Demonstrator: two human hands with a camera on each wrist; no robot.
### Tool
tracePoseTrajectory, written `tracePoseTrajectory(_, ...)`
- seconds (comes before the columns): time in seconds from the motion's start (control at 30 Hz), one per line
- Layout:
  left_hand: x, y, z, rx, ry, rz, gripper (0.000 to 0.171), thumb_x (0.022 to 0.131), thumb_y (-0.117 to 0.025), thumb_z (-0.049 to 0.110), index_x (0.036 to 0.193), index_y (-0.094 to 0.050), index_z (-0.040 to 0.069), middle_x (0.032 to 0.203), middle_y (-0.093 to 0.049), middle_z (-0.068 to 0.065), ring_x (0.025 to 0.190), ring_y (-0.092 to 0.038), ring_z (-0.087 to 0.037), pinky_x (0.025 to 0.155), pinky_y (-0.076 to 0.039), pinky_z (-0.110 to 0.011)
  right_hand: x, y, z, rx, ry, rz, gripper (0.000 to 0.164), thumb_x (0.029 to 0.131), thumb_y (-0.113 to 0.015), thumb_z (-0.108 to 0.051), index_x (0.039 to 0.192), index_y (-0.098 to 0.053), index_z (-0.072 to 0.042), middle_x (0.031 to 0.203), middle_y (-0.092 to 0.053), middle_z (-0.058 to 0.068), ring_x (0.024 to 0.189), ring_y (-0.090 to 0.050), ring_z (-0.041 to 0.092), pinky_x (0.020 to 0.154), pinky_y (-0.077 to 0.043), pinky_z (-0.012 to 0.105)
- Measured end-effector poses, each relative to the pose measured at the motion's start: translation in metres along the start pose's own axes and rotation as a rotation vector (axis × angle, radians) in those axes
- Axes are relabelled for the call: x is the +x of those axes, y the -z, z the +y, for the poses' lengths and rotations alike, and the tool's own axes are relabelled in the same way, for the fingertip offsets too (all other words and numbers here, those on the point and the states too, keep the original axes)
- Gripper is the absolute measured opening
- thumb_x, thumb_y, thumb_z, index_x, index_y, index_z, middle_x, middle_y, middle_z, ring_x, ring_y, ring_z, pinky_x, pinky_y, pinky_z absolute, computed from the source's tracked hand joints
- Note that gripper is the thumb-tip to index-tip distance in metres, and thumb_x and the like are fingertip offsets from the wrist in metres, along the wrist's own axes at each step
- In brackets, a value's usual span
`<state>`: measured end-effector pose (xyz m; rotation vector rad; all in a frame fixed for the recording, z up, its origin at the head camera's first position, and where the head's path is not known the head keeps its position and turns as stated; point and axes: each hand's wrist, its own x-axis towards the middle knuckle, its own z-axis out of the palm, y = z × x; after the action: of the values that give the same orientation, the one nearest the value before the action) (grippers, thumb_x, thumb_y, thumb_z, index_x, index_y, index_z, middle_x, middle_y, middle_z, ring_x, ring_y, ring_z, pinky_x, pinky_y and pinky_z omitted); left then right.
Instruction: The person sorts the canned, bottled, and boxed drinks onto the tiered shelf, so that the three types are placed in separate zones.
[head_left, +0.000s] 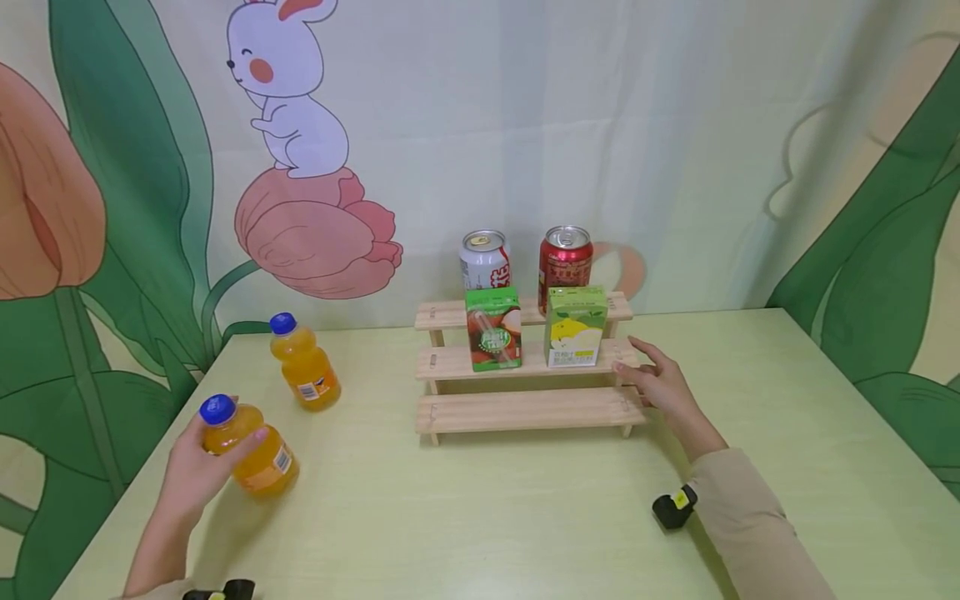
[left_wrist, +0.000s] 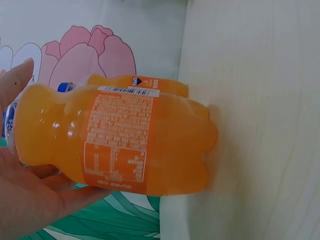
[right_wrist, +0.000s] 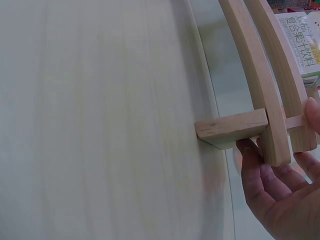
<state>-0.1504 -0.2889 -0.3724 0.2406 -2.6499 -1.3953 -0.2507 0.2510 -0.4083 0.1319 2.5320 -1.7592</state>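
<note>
My left hand (head_left: pixel 197 467) grips an orange drink bottle (head_left: pixel 258 454) with a blue cap around its upper part. The bottle leans slightly; its printed label faces the left wrist camera. Just behind it stands a second orange drink bottle (head_left: pixel 307 367). On the other side, my right hand (head_left: pixel 663 383) holds the right end of a three-step wooden rack (head_left: pixel 525 410), fingers at the lowest step and thumb by the middle one. A green-topped juice carton (head_left: pixel 494 329) and a yellow-green juice carton (head_left: pixel 576 329) stand on the middle step.
A white can (head_left: pixel 485 260) and a red can (head_left: pixel 566 262) occupy the top step, partly hidden by the cartons. Behind the pale table (head_left: pixel 480 517) hangs a curtain (head_left: pixel 450 125) printed with a rabbit and flowers.
</note>
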Motion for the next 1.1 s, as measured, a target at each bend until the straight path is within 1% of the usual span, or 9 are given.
tracePoseTrajectory(0.07, 0.004, -0.002, -0.005, -0.037, 0.017, 0.024, 0.073, 0.087, -0.061, 0.035, 0.141, -0.026, 0.002, 0.135, -0.035, -0.027, 0.119, -0.034, -0.044, 0.094, -0.029, -0.063, 0.001, 0.0, 0.0, 0.008, 0.004, 0.0, 0.07, 0.088, -0.06, -0.034, 0.145, -0.024, -0.013, 0.09, -0.057, 0.004, 0.066, -0.044, 0.009, 0.053, -0.041, 0.022)
tracePoseTrajectory(0.13, 0.018, -0.006, -0.03, -0.049, 0.021, 0.076, 0.07, 0.084, -0.061, 0.042, 0.14, -0.032, 0.01, 0.134, -0.04, -0.019, 0.118, -0.038, -0.036, 0.095, -0.033, -0.058, 0.001, 0.001, 0.001, 0.017, 0.007, 0.0, 0.07, 0.088, -0.06, -0.032, 0.144, -0.025, -0.013, 0.081, -0.054, -0.002, 0.061, -0.041, 0.009, 0.05, -0.039, 0.022)
tracePoseTrajectory(0.27, 0.055, -0.017, -0.092, -0.069, 0.018, 0.202, 0.064, 0.077, -0.063, 0.053, 0.132, -0.044, 0.028, 0.126, -0.049, 0.0, 0.113, -0.044, -0.018, 0.095, -0.038, -0.048, 0.002, 0.001, 0.001, 0.019, 0.002, 0.003, 0.069, 0.088, -0.06, -0.031, 0.144, -0.025, -0.013, 0.077, -0.052, -0.004, 0.059, -0.039, 0.008, 0.049, -0.038, 0.022)
tracePoseTrajectory(0.3, 0.062, -0.02, -0.104, -0.074, 0.012, 0.236, 0.062, 0.075, -0.063, 0.055, 0.129, -0.046, 0.031, 0.123, -0.051, 0.003, 0.11, -0.044, -0.014, 0.094, -0.039, -0.045, 0.002, 0.001, 0.002, 0.018, -0.001, 0.003, 0.068, 0.088, -0.06, -0.031, 0.144, -0.025, -0.013, 0.076, -0.052, -0.004, 0.058, -0.038, 0.008, 0.049, -0.038, 0.022)
tracePoseTrajectory(0.33, 0.066, -0.022, -0.109, -0.099, 0.013, 0.261, 0.059, 0.075, -0.064, 0.054, 0.127, -0.049, 0.031, 0.121, -0.052, 0.004, 0.109, -0.045, -0.012, 0.094, -0.039, -0.045, 0.002, 0.001, 0.002, 0.02, -0.003, 0.003, 0.068, 0.088, -0.06, -0.03, 0.144, -0.025, -0.014, 0.075, -0.052, -0.005, 0.058, -0.038, 0.008, 0.049, -0.038, 0.022)
tracePoseTrajectory(0.43, 0.068, -0.026, -0.111, -0.165, 0.036, 0.31, 0.056, 0.074, -0.065, 0.054, 0.122, -0.054, 0.028, 0.117, -0.055, 0.004, 0.108, -0.045, -0.011, 0.094, -0.038, -0.042, 0.002, 0.001, 0.002, 0.019, -0.01, 0.001, 0.068, 0.088, -0.06, -0.03, 0.144, -0.025, -0.014, 0.076, -0.052, -0.005, 0.059, -0.039, 0.008, 0.049, -0.038, 0.022)
tracePoseTrajectory(0.7, 0.066, -0.031, -0.098, -0.289, 0.069, 0.371, 0.05, 0.073, -0.069, 0.047, 0.115, -0.061, 0.021, 0.112, -0.059, 0.0, 0.105, -0.049, -0.013, 0.096, -0.039, -0.037, 0.002, 0.001, 0.001, 0.039, -0.006, 0.0, 0.068, 0.088, -0.06, -0.029, 0.144, -0.025, -0.014, 0.07, -0.048, -0.005, 0.055, -0.036, 0.006, 0.048, -0.035, 0.021)
tracePoseTrajectory(0.97, 0.064, -0.031, -0.094, -0.269, 0.052, 0.393, 0.045, 0.075, -0.069, 0.046, 0.111, -0.063, 0.02, 0.109, -0.06, 0.001, 0.101, -0.051, -0.012, 0.091, -0.043, -0.028, 0.002, 0.0, 0.001, 0.043, -0.006, 0.003, 0.068, 0.088, -0.061, -0.029, 0.144, -0.026, -0.013, 0.072, -0.05, -0.006, 0.058, -0.038, 0.008, 0.049, -0.037, 0.022)
tracePoseTrajectory(1.1, 0.064, -0.028, -0.092, -0.282, 0.044, 0.376, 0.043, 0.077, -0.067, 0.044, 0.111, -0.064, 0.019, 0.108, -0.061, 0.0, 0.101, -0.052, -0.012, 0.093, -0.042, -0.028, 0.002, 0.0, 0.002, 0.041, -0.003, 0.005, 0.068, 0.088, -0.06, -0.029, 0.144, -0.025, -0.013, 0.073, -0.051, -0.006, 0.058, -0.038, 0.008, 0.049, -0.037, 0.021)
